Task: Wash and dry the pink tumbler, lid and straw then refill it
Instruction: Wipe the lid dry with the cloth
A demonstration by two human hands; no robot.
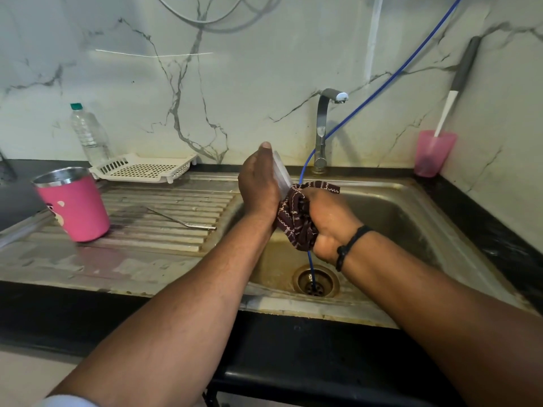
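1. Left hand [258, 183] up over the stainless steel sink basin [411, 212], back of hand to camera, thumb tip on top; holds the clear plastic tumbler lid [281, 174] on edge. Fingers hidden behind palm, can't tell how they lie; thumb pressed along lid's rim.
2. Right hand [329, 221] just beside it, touching via the dark maroon patterned cloth [296, 218]; fingers curled tight round bunched cloth, which is pressed against lid's lower part. Black beaded wristband [351, 245] on right wrist.
3. Pink steel-lined tumbler w/ cartoon print [75, 205] upright on ribbed steel drainboard [164, 218], far left, well apart from hands, open top, no lid on.
4. Thin metal straw [182, 220] lying flat on drainboard ribs, between tumbler & basin, touching neither.
5. White slotted plastic tray [144, 168] at back of drainboard against marble-look wall [235, 83]; clear plastic water bottle w/ green cap [88, 133] upright behind it.
6. Chrome tap [323, 130] at back of basin, no water visible from spout. Thin blue hose [396, 73] runs from upper right down past tap, behind hands, into round drain [316, 280].
7. Translucent pink plastic cup [433, 152] on black counter [499, 224] in right corner, white-and-grey handled brush [454, 98] standing in it, leaning on wall.
8. Cloth's upper end [323, 186] flaps loose above right hand.
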